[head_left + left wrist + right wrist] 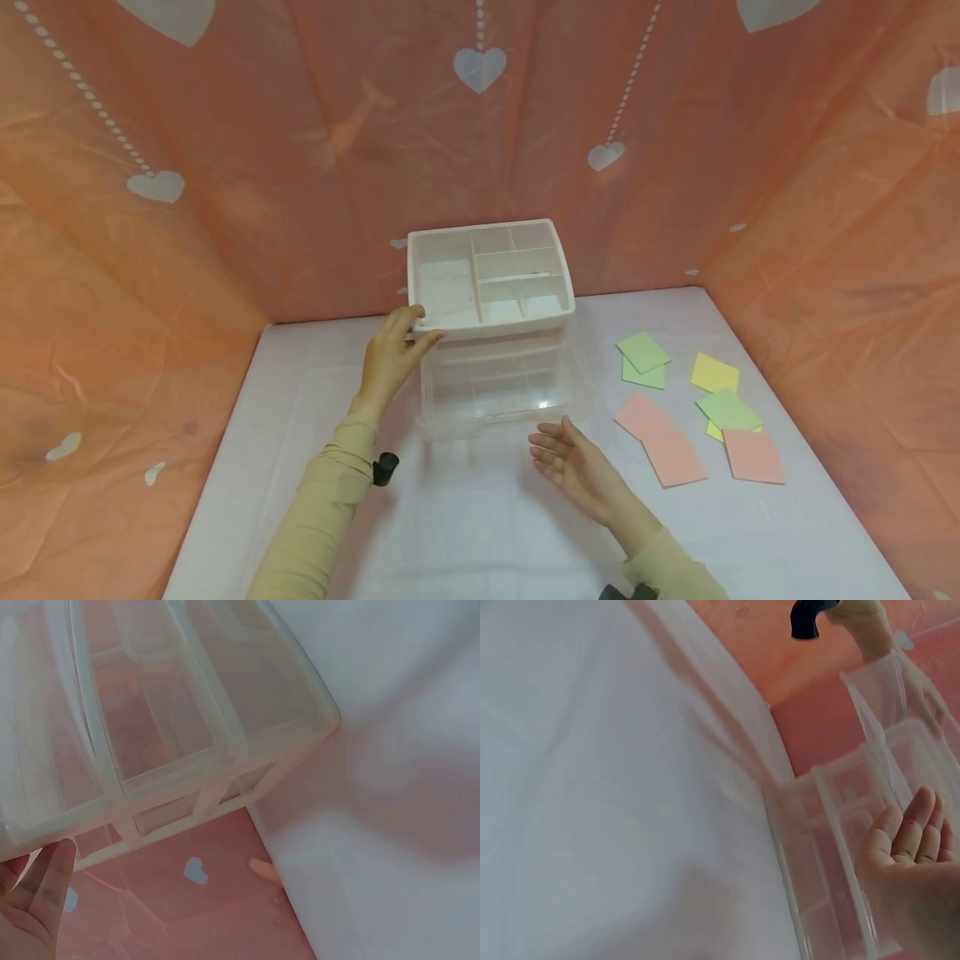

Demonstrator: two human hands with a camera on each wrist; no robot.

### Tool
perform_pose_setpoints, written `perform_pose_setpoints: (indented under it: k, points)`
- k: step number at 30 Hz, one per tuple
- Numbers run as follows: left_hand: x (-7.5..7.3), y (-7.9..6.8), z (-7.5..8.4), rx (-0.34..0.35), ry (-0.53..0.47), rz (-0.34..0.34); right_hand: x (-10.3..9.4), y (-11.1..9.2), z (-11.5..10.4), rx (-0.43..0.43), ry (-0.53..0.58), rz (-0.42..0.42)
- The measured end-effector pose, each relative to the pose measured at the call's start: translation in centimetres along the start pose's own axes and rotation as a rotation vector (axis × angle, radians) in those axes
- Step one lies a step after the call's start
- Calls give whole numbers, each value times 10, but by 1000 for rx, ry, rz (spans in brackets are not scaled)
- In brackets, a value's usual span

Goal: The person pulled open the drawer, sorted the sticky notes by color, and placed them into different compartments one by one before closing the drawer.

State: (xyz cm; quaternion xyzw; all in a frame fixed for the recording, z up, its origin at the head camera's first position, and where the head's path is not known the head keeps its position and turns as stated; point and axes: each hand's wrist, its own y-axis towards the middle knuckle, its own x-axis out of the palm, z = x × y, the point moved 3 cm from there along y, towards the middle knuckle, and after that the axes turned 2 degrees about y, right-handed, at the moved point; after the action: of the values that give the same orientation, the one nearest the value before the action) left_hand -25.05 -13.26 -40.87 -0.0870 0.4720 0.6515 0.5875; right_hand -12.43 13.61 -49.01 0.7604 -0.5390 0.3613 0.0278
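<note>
A small plastic drawer organizer stands at the back of the table, with a white compartment tray (480, 292) on top. Below the tray's front edge, a clear drawer (495, 387) juts forward, pulled out. My left hand (392, 354) holds the organizer's top at its front left corner, thumb in front and fingers over the side rim. Its fingertips (58, 866) show against the frame's edge in the left wrist view. My right hand (577, 475) hovers in front of the drawer's right front corner, palm turned inward, fingers loosely extended and holding nothing.
Green sticky notes (643, 354), pink sticky notes (673, 457) and a yellow sticky note (714, 372) lie scattered on the right of the white table (315, 383). Orange curtains (337, 167) with heart prints enclose the back and both sides, close behind the organizer.
</note>
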Motion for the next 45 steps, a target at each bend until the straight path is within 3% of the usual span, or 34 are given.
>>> perform_pose_setpoints:
  k: [5, 13, 19, 24, 26, 31, 33, 39, 45]
  points:
    - [1, 0, 0, 5, -6, -2, -16, -3, -4, -3, -38, 76]
    - [1, 0, 0, 20, -1, 20, -57, -9, -18, -74, -35, 294]
    - [2, 0, 0, 23, 4, 19, -94, -24, -36, -140, -75, 355]
    - [2, 0, 0, 20, 8, 24, -120, -40, -50, -115, -129, 432]
    - [2, 0, -1, 18, 8, 26, -129, -46, -54, -97, -270, 499]
    - [2, -1, -1, 23, 8, 32, -142, -58, -58, -26, -854, 679]
    - [2, -1, -1, 22, 7, 34, -145, -61, -58, -13, -1021, 709]
    - [2, 0, -3, 20, 3, 35, -153, -61, -55, -2, -1298, 715]
    - [4, -1, -3, 30, 0, 51, -164, -62, -49, 54, -1389, 699]
